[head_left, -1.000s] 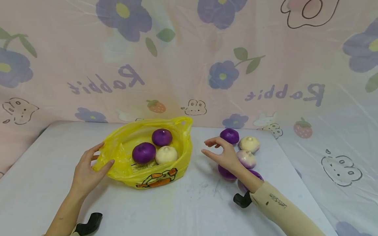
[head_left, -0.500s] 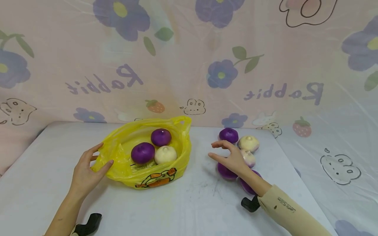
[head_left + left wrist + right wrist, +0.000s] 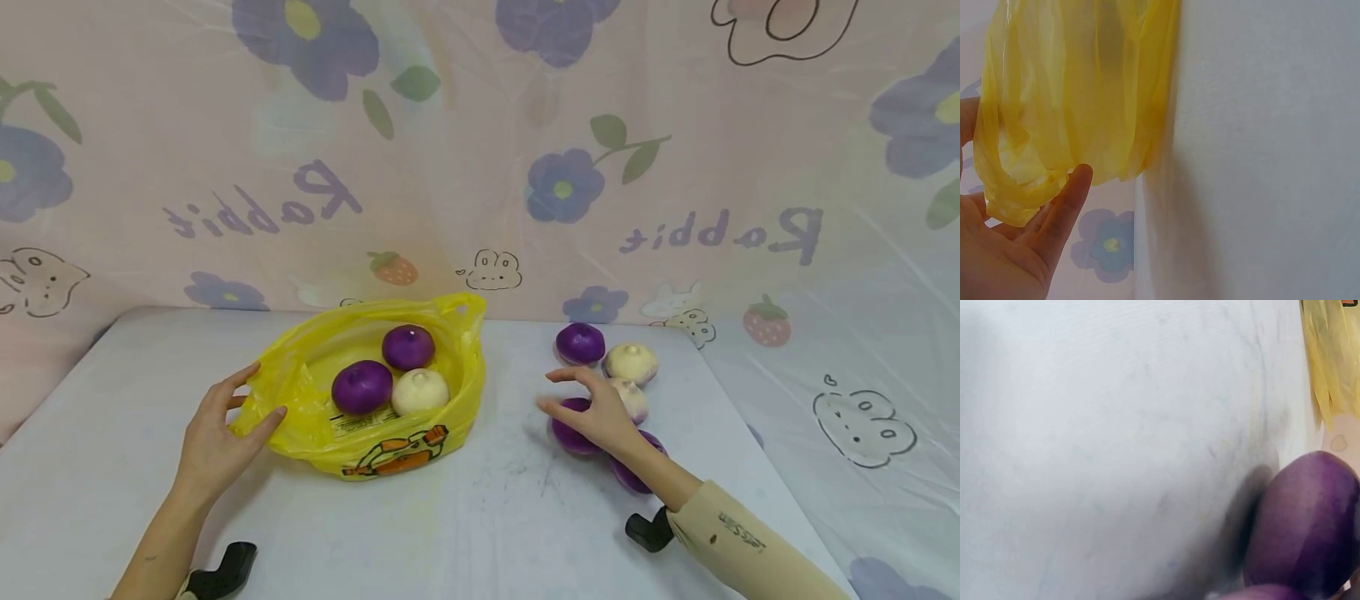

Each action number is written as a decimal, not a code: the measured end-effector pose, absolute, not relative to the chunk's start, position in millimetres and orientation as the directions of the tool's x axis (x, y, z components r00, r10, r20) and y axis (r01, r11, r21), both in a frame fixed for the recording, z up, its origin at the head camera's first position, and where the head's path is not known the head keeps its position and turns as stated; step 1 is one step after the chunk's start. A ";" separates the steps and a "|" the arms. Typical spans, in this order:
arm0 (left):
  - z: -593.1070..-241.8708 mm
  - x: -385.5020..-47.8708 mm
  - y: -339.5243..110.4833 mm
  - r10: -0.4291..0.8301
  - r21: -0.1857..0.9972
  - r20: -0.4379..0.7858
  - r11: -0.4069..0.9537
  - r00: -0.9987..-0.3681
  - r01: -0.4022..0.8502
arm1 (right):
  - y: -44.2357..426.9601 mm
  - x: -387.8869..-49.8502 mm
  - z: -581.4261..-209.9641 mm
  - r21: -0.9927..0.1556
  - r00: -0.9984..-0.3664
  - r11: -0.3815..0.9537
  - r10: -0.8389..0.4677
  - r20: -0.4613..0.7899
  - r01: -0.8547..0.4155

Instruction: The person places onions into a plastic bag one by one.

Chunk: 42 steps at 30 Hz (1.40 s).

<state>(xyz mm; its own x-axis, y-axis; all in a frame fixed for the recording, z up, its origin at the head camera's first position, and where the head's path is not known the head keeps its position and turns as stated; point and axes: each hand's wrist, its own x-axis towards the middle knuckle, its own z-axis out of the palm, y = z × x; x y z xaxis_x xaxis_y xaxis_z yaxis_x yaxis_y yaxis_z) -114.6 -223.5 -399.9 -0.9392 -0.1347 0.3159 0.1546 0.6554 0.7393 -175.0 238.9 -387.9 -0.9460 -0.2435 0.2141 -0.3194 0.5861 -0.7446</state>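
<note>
A yellow plastic bag (image 3: 296, 408) lies open on the table with two purple onions (image 3: 362, 387) and a white onion (image 3: 421, 392) inside. My left hand (image 3: 213, 437) holds the bag's left edge, thumb in front and fingers behind; the left wrist view shows the bag's handle loop (image 3: 1013, 203) between them. Over a purple onion (image 3: 568, 440) on the right hovers my right hand (image 3: 606, 417), its thumb and fingers apart with nothing held. That hand partly hides a pale onion (image 3: 632, 400) behind it. A purple onion (image 3: 1304, 525) fills the right wrist view's lower right.
At the back of the group are another purple onion (image 3: 580, 343) and a pale one (image 3: 632, 364). One more purple onion (image 3: 630, 475) sits under my right wrist. A printed cloth (image 3: 450, 167) hangs behind the white table (image 3: 450, 533).
My right hand has moved right and slightly down, away from the bag and over the near purple onion. The left hand has stayed at the bag's edge.
</note>
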 end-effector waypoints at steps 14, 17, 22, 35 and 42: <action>-399.9 -115.3 -223.2 -0.139 0.747 0.289 0.652 -0.947 0.132 | 242.3 -173.1 -389.6 -0.712 -0.953 0.639 -0.262 0.154 -0.291; -399.9 -115.1 -223.2 -0.140 0.749 0.288 0.649 -0.947 0.132 | 240.5 -174.1 -390.0 -0.720 -0.948 0.624 -0.275 0.159 -0.302; -399.5 -114.5 -223.1 -0.139 0.749 0.290 0.649 -0.947 0.134 | 238.3 -173.3 -390.2 -0.719 -0.952 0.633 -0.270 0.143 -0.287; -399.1 -114.8 -224.6 -0.145 0.758 0.268 0.641 -0.953 0.116 | 245.3 -168.4 -391.0 -0.604 -0.946 0.748 -0.321 0.033 -0.275; -400.1 -114.3 -225.7 -0.148 0.755 0.262 0.646 -0.954 0.107 | 243.9 -169.1 -395.3 -0.607 -0.950 0.749 -0.309 0.036 -0.266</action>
